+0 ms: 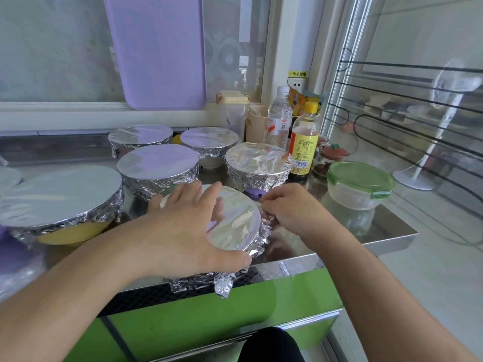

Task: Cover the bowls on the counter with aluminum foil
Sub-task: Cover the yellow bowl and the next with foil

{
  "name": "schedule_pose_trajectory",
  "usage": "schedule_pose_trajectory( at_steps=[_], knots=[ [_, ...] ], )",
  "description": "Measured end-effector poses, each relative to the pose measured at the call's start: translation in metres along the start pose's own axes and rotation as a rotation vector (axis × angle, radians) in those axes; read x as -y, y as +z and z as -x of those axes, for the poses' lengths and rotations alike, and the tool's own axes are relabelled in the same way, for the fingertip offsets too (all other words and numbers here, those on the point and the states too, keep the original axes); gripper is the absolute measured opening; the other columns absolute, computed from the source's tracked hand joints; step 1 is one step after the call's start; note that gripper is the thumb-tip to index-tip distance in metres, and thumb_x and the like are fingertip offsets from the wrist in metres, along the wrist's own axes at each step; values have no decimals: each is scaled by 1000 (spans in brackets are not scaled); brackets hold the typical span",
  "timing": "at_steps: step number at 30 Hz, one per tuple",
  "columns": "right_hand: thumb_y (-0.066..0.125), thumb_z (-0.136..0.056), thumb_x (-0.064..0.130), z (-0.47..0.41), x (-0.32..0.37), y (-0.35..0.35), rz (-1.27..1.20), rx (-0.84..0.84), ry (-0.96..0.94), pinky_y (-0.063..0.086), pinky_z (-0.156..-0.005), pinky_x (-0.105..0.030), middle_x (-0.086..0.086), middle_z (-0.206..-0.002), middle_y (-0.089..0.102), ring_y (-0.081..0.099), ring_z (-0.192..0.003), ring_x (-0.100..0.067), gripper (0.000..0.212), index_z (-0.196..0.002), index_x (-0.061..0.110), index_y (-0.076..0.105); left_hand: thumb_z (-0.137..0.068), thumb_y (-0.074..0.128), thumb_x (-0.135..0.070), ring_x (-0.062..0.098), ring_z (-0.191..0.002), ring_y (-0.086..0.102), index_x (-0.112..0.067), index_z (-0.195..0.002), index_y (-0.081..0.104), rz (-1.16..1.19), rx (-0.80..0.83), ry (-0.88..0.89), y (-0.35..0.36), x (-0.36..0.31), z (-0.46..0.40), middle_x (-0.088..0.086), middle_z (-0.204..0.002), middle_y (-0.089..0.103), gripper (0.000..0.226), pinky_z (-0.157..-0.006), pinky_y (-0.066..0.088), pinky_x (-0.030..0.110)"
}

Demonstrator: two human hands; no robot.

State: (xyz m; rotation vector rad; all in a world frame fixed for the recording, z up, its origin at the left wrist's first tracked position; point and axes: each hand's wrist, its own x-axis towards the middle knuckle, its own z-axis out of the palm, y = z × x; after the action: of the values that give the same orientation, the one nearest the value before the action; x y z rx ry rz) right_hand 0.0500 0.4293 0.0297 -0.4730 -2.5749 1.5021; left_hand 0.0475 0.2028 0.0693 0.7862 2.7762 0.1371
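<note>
At the front edge of the steel bench sits the foil-covered bowl. The left hand lies spread and flat on its foil top, thumb at the near rim. The right hand, fingers curled, pinches crumpled foil at the bowl's right side. Five other foil-wrapped bowls stand behind and left.

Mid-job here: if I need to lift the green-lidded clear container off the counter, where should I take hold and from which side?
Probably from above and the right. The green-lidded container stands upright, apart from the foil-covered bowls, with bare counter to its right and bottles to its left. Span the round lid rim across its width, avoiding the clip tabs; the clear walls taper downward, so a low grip could slip.
</note>
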Motion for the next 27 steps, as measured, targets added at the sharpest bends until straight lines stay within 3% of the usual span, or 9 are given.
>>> schedule_pose_trajectory(
  at_steps=[4,9,12,16,18,20,23,25,27],
  knots=[
    [50,-97,-13,-8,-14,3,-337,115,120,50,-52,-24,-17,-81,62,55,-58,-14,26,-100,-3,74,-49,40,-104,8,-153,-31,-37,-158,-26,5,13,-1,2,3,-2,-16,-167,-24,143,-128,-6,55],
    [47,-99,-17,-11,-23,2,-472,186,173,51,-64,-28,-16,-86,63,56,-63,-15,29,-108,-3,71,-50,40,-104,9,-153,-34,-38,-157,-29,-3,29,-9,2,2,-3,-14,-167,-29,143,-127,-9,54],
    [43,-94,-16,-5,-17,-2,-246,27,74,53,-54,-29,-7,-77,71,65,-57,-16,36,-102,3,73,-51,41,-103,8,-153,-32,-38,-156,-28,-8,22,-7,2,2,-3,-15,-166,-26,142,-127,-10,53],
    [48,-95,1,14,5,0,167,-346,-277,46,-62,-25,-1,-92,73,62,-78,-16,31,-102,13,76,-50,40,-104,8,-153,-31,-38,-157,-28,-4,12,1,4,3,-3,-18,-165,-25,143,-127,-8,53],
    [50,-101,11,23,20,6,154,-259,-427,42,-62,-35,-7,-78,67,55,-69,-16,25,-90,3,71,-49,39,-105,7,-153,-32,-38,-157,-28,-5,13,-5,4,3,-4,-18,-165,-25,144,-128,-7,54],
    [49,-104,14,25,26,18,120,-89,-427,35,-55,-35,-7,-59,54,45,-52,-8,35,-73,-1,54,-48,37,-105,8,-153,-30,-37,-158,-26,-15,4,-10,3,2,-4,-16,-167,-24,144,-128,-7,53],
    [47,-106,18,17,21,28,97,-9,-376,35,-51,-38,-24,-65,61,37,-51,-12,41,-72,-5,45,-47,36,-105,9,-155,-27,-36,-159,-23,-19,-15,-7,6,1,-4,-14,-168,-22,145,-128,-6,52],
    [48,-107,19,18,16,29,-26,38,-298,26,-48,-32,-34,-66,55,31,-48,-14,43,-76,-11,44,-47,37,-106,9,-155,-28,-36,-160,-23,-9,-10,-11,7,2,-4,-15,-168,-22,145,-127,-6,55],
    [51,-108,19,22,13,27,-145,46,-224,22,-44,-26,-17,-56,42,29,-43,-15,46,-74,-12,45,-46,36,-106,10,-155,-27,-36,-160,-22,-6,-8,-13,8,3,-6,-15,-168,-21,146,-127,-5,56]
  ],
)
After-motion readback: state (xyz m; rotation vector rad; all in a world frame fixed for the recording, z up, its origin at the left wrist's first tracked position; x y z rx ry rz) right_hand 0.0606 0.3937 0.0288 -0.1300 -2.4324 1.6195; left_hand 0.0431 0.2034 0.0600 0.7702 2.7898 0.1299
